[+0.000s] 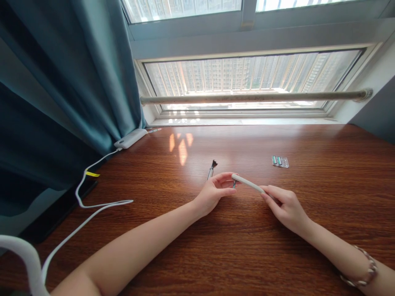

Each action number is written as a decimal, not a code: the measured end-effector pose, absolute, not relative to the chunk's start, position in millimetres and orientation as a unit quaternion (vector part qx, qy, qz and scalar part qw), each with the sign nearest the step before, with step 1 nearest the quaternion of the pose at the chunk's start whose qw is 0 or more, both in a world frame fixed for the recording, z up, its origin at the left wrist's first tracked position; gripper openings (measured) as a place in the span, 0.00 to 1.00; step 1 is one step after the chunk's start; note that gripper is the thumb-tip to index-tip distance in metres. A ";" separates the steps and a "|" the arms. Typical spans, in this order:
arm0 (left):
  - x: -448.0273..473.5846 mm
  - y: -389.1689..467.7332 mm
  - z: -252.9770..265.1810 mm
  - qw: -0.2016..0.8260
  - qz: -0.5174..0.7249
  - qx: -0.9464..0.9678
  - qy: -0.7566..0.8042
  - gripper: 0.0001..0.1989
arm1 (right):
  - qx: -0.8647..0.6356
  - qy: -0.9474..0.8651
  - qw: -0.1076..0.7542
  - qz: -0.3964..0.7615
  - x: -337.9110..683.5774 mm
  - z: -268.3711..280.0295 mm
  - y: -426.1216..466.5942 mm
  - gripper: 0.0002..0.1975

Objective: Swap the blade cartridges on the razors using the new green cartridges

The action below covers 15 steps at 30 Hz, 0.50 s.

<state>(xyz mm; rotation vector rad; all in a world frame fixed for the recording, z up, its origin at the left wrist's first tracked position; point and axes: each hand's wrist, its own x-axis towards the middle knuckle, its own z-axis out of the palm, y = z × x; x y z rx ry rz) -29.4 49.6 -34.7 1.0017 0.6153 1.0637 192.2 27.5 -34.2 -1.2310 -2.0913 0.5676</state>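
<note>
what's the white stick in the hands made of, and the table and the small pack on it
The white stick, held at one end by the right hand and at the other by the left hand, looks like matte plastic: even off-white, no glare. The table looks like varnished wood: reddish grain, window reflections. The small pack seems clear plastic, glinting, with green pieces inside.

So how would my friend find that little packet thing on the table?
Start at the big wooden table under the window. Look past the right hand, toward the window. The small clear packet lies flat there alone, with green and white pieces inside, unlike the dark-tipped metal stick farther left.
</note>
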 end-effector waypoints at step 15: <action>-30.3 50.3 -29.9 0.739 0.477 0.398 0.260 0.17 | -0.428 -0.821 0.332 0.178 195.0 -37.0 23.6 0.09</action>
